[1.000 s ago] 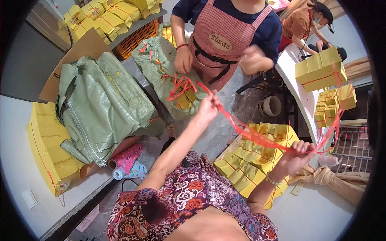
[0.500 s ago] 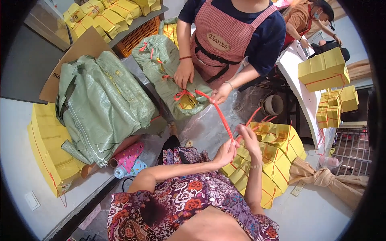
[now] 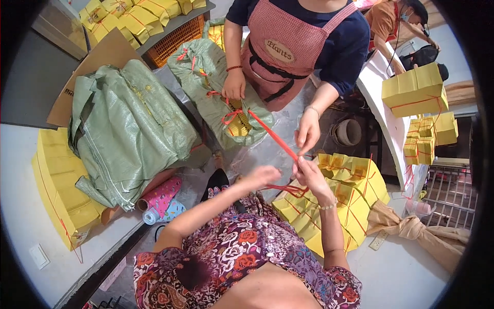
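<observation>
A red plastic cord (image 3: 275,136) runs taut from the opening of a long green woven sack (image 3: 208,64) down to my right hand (image 3: 312,177), whose fingers are closed on it. Loose red strands (image 3: 288,191) trail below that hand toward the left. My left hand (image 3: 261,177) is beside these strands, blurred by motion, so its grip is unclear. Yellow paper shows through the sack's gap, which has red ties along it. Opposite me, a co-worker's one hand (image 3: 235,85) rests on the sack; the other hand (image 3: 309,129) hangs just above my right hand, close to the cord.
Yellow paper bundles (image 3: 350,206) tied with red cord lie below my right hand. A green sack (image 3: 136,134) covers more yellow stacks at left, beside patterned rolls (image 3: 163,197). A white table (image 3: 383,113) stands at right, with a bucket (image 3: 347,133) nearby. Another person works behind it.
My left hand has come off the taut cord and swung left. My right hand has moved onto the cord. The co-worker's hand has shifted from the cord's upper part toward my right hand.
</observation>
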{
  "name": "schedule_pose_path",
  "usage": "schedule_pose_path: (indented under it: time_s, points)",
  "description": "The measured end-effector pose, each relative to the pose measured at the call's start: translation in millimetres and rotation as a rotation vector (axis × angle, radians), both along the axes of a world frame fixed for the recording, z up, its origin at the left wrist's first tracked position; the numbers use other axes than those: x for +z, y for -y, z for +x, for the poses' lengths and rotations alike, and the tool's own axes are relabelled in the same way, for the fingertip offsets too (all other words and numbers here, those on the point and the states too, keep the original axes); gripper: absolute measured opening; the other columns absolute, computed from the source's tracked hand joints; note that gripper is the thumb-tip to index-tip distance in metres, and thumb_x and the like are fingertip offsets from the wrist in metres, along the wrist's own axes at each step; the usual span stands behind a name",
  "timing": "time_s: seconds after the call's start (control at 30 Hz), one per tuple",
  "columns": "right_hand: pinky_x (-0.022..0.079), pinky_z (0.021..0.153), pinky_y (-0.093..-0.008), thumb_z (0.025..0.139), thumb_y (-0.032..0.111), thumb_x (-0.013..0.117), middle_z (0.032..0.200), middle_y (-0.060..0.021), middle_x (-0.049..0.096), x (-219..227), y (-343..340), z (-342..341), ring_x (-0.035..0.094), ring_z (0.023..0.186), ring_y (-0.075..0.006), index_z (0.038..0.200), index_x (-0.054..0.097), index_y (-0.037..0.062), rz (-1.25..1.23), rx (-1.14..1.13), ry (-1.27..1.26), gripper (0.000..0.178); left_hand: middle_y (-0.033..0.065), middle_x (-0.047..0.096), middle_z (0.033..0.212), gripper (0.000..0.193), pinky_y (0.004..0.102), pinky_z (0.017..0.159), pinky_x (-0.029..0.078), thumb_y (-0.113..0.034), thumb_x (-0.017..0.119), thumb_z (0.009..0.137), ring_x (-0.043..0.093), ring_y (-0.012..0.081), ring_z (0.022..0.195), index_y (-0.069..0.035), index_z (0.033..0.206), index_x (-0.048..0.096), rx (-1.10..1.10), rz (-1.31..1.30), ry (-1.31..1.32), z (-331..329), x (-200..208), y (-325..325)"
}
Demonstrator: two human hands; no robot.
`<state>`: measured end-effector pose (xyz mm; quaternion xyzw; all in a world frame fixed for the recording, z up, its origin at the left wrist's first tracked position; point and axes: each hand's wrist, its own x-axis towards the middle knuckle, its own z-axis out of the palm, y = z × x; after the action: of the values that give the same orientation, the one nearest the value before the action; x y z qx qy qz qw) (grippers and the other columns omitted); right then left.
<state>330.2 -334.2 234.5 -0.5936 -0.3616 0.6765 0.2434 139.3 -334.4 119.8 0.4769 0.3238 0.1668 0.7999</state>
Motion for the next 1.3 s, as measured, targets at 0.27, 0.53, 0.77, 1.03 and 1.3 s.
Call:
schedule_pose_path:
  time_s: [0.27,0.53,0.77,1.03,1.3]
  points:
    - [0.028,0.048,-0.0207,0.098,0.033,0.038,0.058,0.0058,0.040,-20.0,50.8,-3.1,0.034,0.053,-0.0038,0.071,0.055,0.0049,0.064,0.112,0.069,0.043,0.0141,0.054,0.120,0.037,0.0406,0.093,0.044,-0.026,0.053,0.091,0.052,0.0270,0.111,-0.001,0.118,0.050,0.745,-0.914,0.435,-30.7,-61.9,-110.9]
    - [0.031,0.050,-0.0207,0.098,0.035,0.039,0.058,0.0036,0.043,-35.7,36.2,11.6,0.036,0.053,-0.0041,0.072,0.059,0.0042,0.007,0.407,0.250,0.045,0.0111,0.058,0.110,0.037,0.0361,0.091,0.044,-0.031,0.057,0.089,0.057,0.0223,0.100,-0.004,0.113,0.051,0.523,-0.850,0.517,18.5,-71.6,-91.9]
    - [0.043,0.047,-0.0228,0.097,0.034,0.039,0.060,0.0003,0.051,-47.0,37.4,38.3,0.049,0.050,-0.0087,0.078,0.060,0.0023,-0.241,0.349,0.120,0.043,0.0061,0.059,0.104,0.036,0.0335,0.085,0.048,-0.033,0.048,0.094,0.059,0.0196,0.095,-0.008,0.120,0.049,0.307,-0.852,0.604,53.5,-30.5,-63.1]
    - [0.045,0.079,-0.0273,0.097,0.032,0.040,0.100,-0.0063,0.060,-79.4,22.2,53.1,0.056,0.091,-0.0137,0.114,0.053,0.0006,-0.017,0.365,0.259,0.039,0.0020,0.053,0.061,0.028,0.0301,0.051,0.046,-0.024,0.034,0.098,0.053,0.0146,0.051,-0.004,0.097,0.054,0.423,-0.209,-0.161,71.3,-18.8,-23.9]
    - [0.036,0.045,-0.0184,0.094,0.028,0.048,0.079,0.0027,0.054,-125.9,-71.2,-26.8,0.051,0.062,-0.0062,0.099,0.059,0.0054,-0.119,-0.147,-0.057,0.025,0.0088,0.058,0.063,0.021,0.0367,0.056,0.047,-0.019,0.041,0.093,0.058,0.0243,0.055,-0.003,0.094,0.054,0.200,0.376,-0.495,59.9,-52.2,0.8]
